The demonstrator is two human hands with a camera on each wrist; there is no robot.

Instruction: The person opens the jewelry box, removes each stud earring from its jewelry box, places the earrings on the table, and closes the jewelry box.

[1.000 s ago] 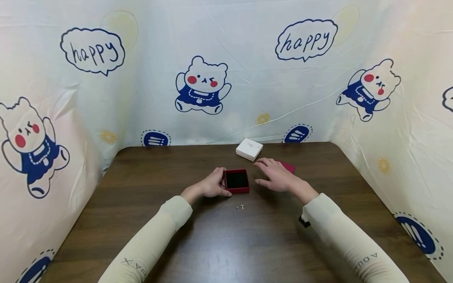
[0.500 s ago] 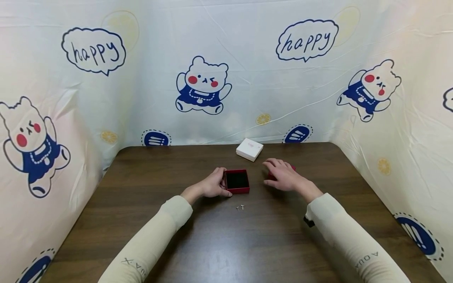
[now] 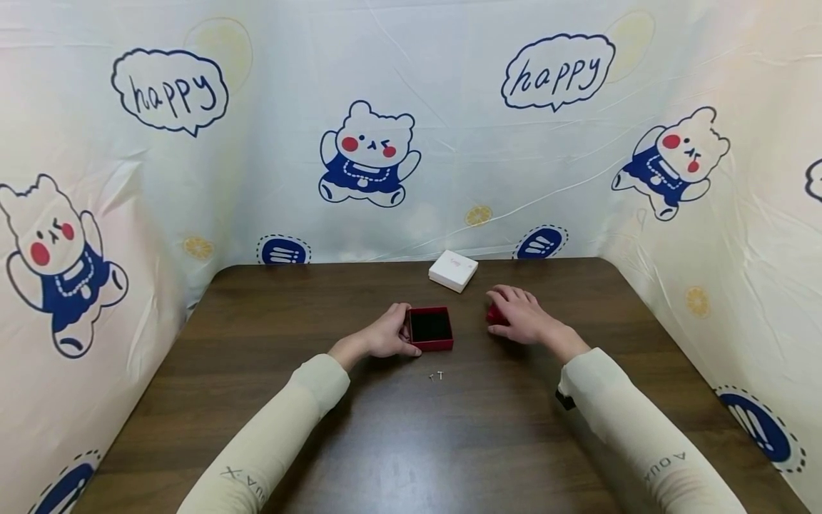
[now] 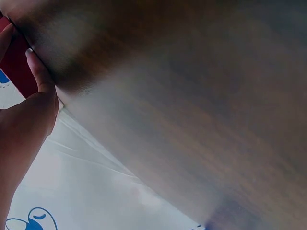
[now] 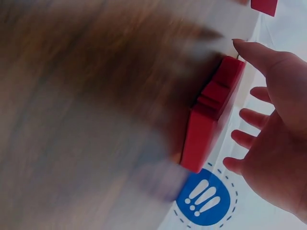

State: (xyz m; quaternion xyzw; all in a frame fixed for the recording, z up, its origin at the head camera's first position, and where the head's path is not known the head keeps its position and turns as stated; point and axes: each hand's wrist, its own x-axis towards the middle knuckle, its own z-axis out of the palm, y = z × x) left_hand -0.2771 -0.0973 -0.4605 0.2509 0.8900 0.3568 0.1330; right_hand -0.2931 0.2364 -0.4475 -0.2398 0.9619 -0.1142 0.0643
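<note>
Left hand (image 3: 385, 335): you are pinching the red box (image 3: 438, 345) by its left side; over-squeezing could be skewing it.
Right hand (image 3: 523, 315): you are holding your fingers wide over the red piece (image 5: 199, 139), apparently not gripping; closing off-centre could be sending it sliding.
Small metal bits (image 3: 440, 375): lying just in front of the box; a brushing hand could be scattering them.

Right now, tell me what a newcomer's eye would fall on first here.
Probably the blue-clad cartoon bear near the middle of the back curtain. Next, on the brown table below it, the open red box with its dark inside, gripped at its left side by the left hand. The right hand is over another red object, farther right.
</note>
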